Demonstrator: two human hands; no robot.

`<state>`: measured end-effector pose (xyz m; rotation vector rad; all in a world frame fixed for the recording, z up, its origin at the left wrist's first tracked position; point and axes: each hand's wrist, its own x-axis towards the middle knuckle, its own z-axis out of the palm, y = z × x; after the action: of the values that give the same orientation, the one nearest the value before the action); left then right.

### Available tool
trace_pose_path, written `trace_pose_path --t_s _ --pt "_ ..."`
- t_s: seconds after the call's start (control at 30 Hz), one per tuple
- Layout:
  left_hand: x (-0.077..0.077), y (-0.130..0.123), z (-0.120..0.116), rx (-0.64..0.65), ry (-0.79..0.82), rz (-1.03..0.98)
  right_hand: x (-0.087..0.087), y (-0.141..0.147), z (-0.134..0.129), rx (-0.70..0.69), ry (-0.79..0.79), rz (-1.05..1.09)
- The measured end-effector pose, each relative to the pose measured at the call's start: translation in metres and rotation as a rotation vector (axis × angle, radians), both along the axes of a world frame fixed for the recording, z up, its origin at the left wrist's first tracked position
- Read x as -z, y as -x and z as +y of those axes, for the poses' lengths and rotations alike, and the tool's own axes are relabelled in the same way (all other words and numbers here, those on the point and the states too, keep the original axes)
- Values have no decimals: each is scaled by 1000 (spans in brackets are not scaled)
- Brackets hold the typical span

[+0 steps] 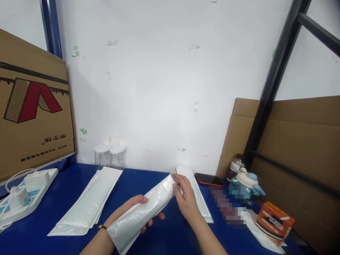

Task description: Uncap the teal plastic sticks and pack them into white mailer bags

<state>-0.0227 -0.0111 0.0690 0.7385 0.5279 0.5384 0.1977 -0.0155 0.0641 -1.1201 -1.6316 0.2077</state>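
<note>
The left hand (124, 209) clamps the silvery packet (148, 210) at lower centre, thumb over its top face and other fingers underneath; the right hand (187, 196) has thumb and fingertips at its upper end, though I cannot tell whether they pinch. The packet slants from bottom centre up to the right, above the bench (143, 180), and its contents are hidden. Blue bench shows as a strip between it and the white stack (87, 203) at lower left, and further back towards the wall (154, 106). On the right, room narrows: a white sleeve (204, 207) lies just beyond the right hand, with a phone (209, 179) near its far end. Two lidded jars (110, 157) stand by the wall, left of centre, see-through to it. A teal bottle (244, 189) and an orange box (275, 221), contents hidden, sit at lower right.
</note>
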Motion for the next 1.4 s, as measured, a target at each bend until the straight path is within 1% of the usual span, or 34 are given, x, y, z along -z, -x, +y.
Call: trace_pose_path --t_s 0.07,0.17,0.23,0.33,0.43,0.5,0.53,0.6,0.67,0.7,0.77,0.8,0.87,0.9,0.97,1.03,1.07,1.17,1.23,1.33,1.4 --pt "-1 5 4 7 -18 10 5 -5 7 8 110 56" --pt "-3 20 13 40 26 32 14 -9 16 -93 329 163" --pt "-1 35 19 39 29 -9 22 -8 21 -139 453 296" --pt "8 64 26 -106 -118 -129 35 1 26 -197 630 539" --pt "13 83 29 -218 -363 -128 47 15 26 -346 821 764" --pt "9 82 29 -313 -539 -55 52 24 25 -436 922 882" --pt "4 76 29 -379 -614 -2 54 28 24 -462 955 922" --pt "-6 54 28 -544 -721 104 57 34 22 -475 981 966" --pt "-13 25 28 -726 -771 128 58 38 21 -459 963 960" --pt "-15 10 29 -770 -756 104 59 38 20 -445 942 941" --pt "-14 -13 33 -834 -648 -8 60 36 20 -411 898 868" --pt "-12 -20 36 -856 -597 -67 61 33 20 -394 884 810" --pt "-6 -25 43 -922 -530 -152 63 26 21 -346 847 652" --pt "-3 -24 46 -955 -514 -172 65 22 21 -313 807 552" --pt "0 -18 52 -1003 -498 -180 66 15 19 -238 674 322" --pt "3 -11 55 -1010 -486 -171 65 11 15 -185 530 106" --pt "4 -8 55 -1009 -481 -169 63 10 12 -174 485 20" --pt "7 -3 56 -1012 -469 -168 56 14 4 -156 425 -156" --pt "9 -2 57 -1017 -459 -170 52 19 1 -92 359 -274" --pt "10 -2 56 -1014 -446 -159 53 27 3 29 276 -460" --pt "8 -1 55 -1016 -453 -145 57 31 7 29 298 -530"
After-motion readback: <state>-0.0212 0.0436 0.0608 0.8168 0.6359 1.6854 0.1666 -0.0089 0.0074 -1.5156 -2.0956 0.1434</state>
